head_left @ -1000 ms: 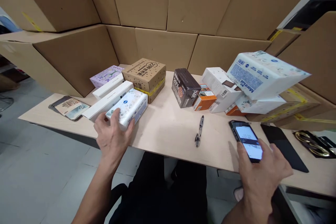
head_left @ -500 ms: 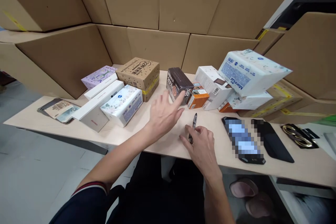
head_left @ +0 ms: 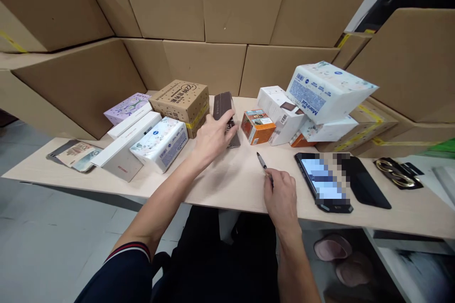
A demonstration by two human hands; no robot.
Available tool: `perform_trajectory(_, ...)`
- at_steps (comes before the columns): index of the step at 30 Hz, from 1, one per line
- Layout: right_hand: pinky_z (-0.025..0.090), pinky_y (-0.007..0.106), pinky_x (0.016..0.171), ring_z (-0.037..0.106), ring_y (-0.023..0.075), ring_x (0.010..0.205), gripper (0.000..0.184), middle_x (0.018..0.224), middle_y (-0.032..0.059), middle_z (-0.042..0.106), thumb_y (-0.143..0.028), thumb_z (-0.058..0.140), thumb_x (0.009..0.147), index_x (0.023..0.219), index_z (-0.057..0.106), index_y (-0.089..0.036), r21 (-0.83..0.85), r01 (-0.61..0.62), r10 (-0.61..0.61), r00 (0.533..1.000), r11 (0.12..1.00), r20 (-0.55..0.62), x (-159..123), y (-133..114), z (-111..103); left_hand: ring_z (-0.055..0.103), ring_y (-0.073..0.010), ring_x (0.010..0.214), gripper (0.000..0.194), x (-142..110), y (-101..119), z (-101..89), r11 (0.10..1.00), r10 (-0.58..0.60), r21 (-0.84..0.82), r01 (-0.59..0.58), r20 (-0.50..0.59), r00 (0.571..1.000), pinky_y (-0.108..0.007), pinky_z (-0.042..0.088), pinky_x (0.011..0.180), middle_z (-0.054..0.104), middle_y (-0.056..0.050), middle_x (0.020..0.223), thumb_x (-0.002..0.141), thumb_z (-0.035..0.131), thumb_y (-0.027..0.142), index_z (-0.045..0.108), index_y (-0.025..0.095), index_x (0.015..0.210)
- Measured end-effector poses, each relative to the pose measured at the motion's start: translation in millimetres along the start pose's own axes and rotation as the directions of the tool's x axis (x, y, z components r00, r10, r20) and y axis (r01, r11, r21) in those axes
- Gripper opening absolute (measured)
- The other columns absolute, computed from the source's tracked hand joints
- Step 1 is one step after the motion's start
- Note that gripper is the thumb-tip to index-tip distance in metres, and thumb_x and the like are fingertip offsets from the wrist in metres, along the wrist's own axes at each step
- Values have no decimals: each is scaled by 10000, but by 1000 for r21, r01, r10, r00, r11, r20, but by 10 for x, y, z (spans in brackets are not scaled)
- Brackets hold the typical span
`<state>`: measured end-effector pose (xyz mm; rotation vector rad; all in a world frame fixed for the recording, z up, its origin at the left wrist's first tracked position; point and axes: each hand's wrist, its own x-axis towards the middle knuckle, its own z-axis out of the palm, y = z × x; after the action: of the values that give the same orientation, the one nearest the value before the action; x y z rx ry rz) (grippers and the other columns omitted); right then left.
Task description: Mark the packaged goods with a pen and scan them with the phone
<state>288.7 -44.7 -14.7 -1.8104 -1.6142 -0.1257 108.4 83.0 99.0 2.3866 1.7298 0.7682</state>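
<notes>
My left hand (head_left: 214, 136) is closed around the front of a dark brown box (head_left: 222, 100) with printed sides, thumb on its right. The box stands just right of a spotted brown cardboard carton (head_left: 180, 99); my fingers hide part of its front. An orange box (head_left: 258, 127) is on the right, with a gap between the two. Lower down, my right hand (head_left: 282, 191) pinches a dark pen (head_left: 261, 160) near its lower end, the tip pointing up and away to the left. Whether the pen touches the table is hard to tell.
To the left are a tissue pack (head_left: 159, 144), white boxes (head_left: 121, 151), a purple box (head_left: 127, 108) and banknotes (head_left: 78, 154). Right stand a white box (head_left: 280, 113) and stacked tissue packs (head_left: 329, 90). Phone-like devices (head_left: 322, 182) lie near the front edge. Cardboard walls (head_left: 199, 66) enclose the back.
My left hand has taken hold of the dark brown box, which has turned and shifted left, away from the orange box. My right fingers have closed on the pen.
</notes>
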Motion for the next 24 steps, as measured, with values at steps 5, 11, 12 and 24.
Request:
perform_trajectory(5, 495, 422, 842, 600, 231, 911, 323, 996, 111, 649, -331, 457, 971, 1185, 627, -158, 294, -133, 170, 980, 947, -103, -34, -17, -44, 624, -248, 1031, 411, -465, -474, -195, 955, -27, -298, -10, -121, 992, -443, 506, 963, 555, -69, 1172, 894, 580, 331, 569, 326, 1304)
perform_trajectory(11, 517, 325, 725, 615, 129, 728, 414, 899, 28, 649, -417, 635, 901, 1238, 587, -181, 809, -254, 544, 833, 531, -95, -49, -6, -133, 582, -239, 1180, 700, -852, -907, -150, 759, 109, -620, -197, -176, 978, -410, 491, 1044, 542, -95, 1331, 766, 658, 263, 405, 255, 1419)
perform_trajectory(12, 518, 325, 735, 610, 116, 720, 427, 929, 27, 656, -402, 660, 884, 1248, 580, -194, 844, -244, 557, 827, 477, -75, -39, 4, -140, 561, -248, 1228, 721, -876, -925, -113, 746, 122, -630, -215, -187, 975, -420, 473, 1074, 522, -101, 1367, 760, 660, 259, 398, 255, 1431)
perform_trajectory(24, 262, 191, 433, 314, 31, 448, 269, 665, -72, 522, -393, 682, 850, 1028, 631, -198, 904, -327, 472, 865, 274, 170, 132, -239, -127, 459, -319, 1334, 777, -974, -891, 172, 855, -111, -518, 12, -160, 981, -564, 371, 1144, 550, -99, 1410, 729, 598, 160, 441, 263, 1482)
